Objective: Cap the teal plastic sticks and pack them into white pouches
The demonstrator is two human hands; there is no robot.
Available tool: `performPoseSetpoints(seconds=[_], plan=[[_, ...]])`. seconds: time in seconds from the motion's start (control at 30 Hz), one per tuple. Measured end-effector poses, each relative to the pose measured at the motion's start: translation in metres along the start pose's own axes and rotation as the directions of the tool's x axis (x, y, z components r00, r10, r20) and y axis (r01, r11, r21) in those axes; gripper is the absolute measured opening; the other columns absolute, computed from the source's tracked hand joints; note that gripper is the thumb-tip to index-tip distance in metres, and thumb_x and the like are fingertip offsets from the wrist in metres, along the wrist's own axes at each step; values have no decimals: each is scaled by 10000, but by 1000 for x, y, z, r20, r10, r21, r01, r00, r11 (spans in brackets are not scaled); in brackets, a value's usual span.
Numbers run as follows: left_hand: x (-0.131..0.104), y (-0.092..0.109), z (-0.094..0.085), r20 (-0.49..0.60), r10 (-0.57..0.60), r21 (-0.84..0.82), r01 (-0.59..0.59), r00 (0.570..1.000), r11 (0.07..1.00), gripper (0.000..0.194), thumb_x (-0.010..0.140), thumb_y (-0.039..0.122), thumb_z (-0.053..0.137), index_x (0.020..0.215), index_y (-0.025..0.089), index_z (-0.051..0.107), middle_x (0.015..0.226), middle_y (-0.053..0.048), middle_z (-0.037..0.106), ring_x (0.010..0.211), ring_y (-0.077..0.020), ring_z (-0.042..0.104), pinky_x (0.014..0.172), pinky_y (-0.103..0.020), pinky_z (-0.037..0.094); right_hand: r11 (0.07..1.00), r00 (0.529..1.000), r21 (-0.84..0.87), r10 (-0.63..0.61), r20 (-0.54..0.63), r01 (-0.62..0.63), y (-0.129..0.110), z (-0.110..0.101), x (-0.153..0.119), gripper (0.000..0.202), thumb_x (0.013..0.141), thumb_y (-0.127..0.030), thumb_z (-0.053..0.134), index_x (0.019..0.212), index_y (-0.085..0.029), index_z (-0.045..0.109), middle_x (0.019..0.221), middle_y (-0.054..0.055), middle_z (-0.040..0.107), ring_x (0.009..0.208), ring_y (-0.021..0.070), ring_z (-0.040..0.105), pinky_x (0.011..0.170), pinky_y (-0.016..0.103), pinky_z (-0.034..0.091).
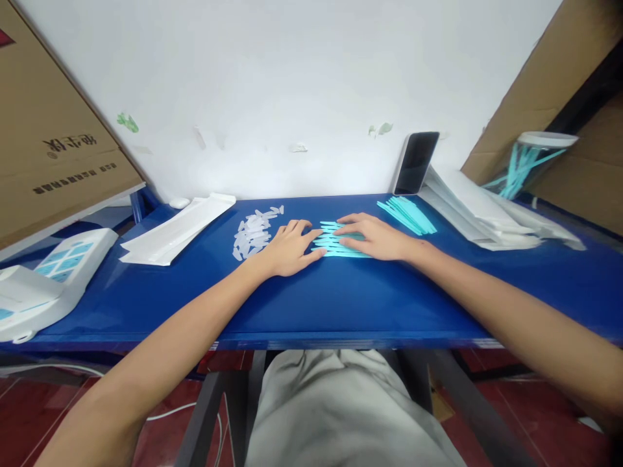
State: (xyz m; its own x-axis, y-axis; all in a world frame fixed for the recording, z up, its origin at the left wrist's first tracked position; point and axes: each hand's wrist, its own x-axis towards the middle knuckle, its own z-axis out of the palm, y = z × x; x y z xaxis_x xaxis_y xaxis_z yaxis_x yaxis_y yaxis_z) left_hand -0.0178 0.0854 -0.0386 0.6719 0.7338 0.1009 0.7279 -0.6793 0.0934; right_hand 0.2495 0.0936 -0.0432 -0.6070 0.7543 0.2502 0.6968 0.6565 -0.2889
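Observation:
Thin turquoise sticks (333, 245) lie side by side in a row on the blue table, pointing left to right. My right hand (370, 236) rests over their right part with its fingers spread, hiding some of them. At their left ends is my left hand (293, 248), its fingers apart and the tips touching or nearly touching the sticks. Just left of that hand lies a loose heap of small translucent whitish pieces (253, 233). Beyond my right wrist, a second bundle of turquoise sticks (407, 215) sits on the table.
A black-screened phone (416, 162) leans against the wall. White bags (481, 207) are stacked at right, near a clear container of turquoise sticks (523, 168). White folded sheets (178, 228) and a white sealing-type device (63, 279) lie left, beside a cardboard box (63, 117).

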Motion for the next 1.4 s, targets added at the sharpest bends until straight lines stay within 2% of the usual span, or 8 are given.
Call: performPoseSetpoints(seconds=[0.2,0.4,0.6,0.77,0.97,1.4], plan=[[0,0,-1,9,-3,-3,3,1000,1000,659,1058,583,352,1572,188,469,1541,-202,444,1430,-396,384,1145,-604,375,1000,1000,-10,-10,25,10,-1,0,-1,538,1034,-517,465,1379,-193,721,1515,179,600,1367,381,571,1150,574,425],[0,-1,0,-9,4,23,-4,1000,1000,659,1062,581,351,1578,187,461,1534,-204,446,1409,-399,403,1140,-599,379,1000,995,1,3,98,-3,-7,-5,-2,568,1052,-528,414,1487,-237,635,1611,172,506,1476,412,454,1183,643,354],[0,-2,1,-34,18,-6,-18,999,1000,628,1073,547,320,1571,196,468,1519,-197,456,1406,-387,405,1138,-593,381,1000,995,-13,12,96,-10,-7,-10,-4,686,989,-584,529,1570,-219,530,1639,176,466,1513,387,416,1220,596,340],[1,-3,3,-39,6,-32,-8,999,999,580,1078,468,290,1561,205,474,1503,-195,467,1371,-385,428,1119,-617,392,999,993,10,32,116,-33,-5,-8,-4,696,978,-624,543,1580,-276,512,1655,156,451,1518,405,406,1205,637,344],[1,-4,4,-53,-11,-38,9,999,999,588,1062,464,333,1573,197,449,1502,-205,460,1378,-385,418,1122,-607,387,1000,993,17,24,119,-26,-11,-4,-1,751,985,-647,510,1587,-198,501,1636,205,455,1498,413,423,1215,626,330],[3,-3,4,-29,-44,-45,43,999,998,604,1079,506,275,1565,201,464,1503,-194,463,1382,-375,419,1137,-602,369,999,998,-47,0,58,2,-2,5,-1,673,1055,-619,330,1561,-223,531,1606,193,496,1479,395,453,1195,627,349]])
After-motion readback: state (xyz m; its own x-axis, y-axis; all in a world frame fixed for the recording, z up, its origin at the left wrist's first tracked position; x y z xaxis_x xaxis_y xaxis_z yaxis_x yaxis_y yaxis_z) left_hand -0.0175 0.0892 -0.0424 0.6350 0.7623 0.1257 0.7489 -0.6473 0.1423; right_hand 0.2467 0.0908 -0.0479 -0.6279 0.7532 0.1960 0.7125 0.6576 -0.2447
